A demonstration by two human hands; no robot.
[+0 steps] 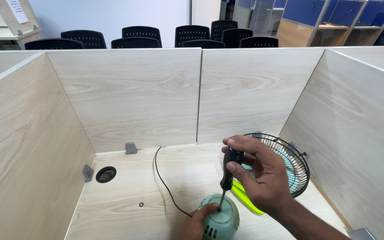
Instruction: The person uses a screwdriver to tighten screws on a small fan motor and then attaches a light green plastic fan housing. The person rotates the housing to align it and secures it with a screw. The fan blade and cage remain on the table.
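My right hand (261,171) grips a black-handled screwdriver (229,171) held nearly upright. Its tip presses into the top of a pale green rounded fan motor housing (221,218) near the desk's front edge. My left hand (195,224) steadies that housing from the lower left, fingers wrapped on its side. A black power cord (161,178) runs from the housing toward the back wall. Behind my right hand stands a black wire fan guard (295,162) with teal blades inside it, leaning at the right partition.
Light wood partitions wall the desk (125,195) on three sides. A round black cable hole (106,174) sits at the left, a small black ring (141,205) lies near it, and a yellow-green flat piece (245,200) lies under my right hand. Black chairs stand beyond.
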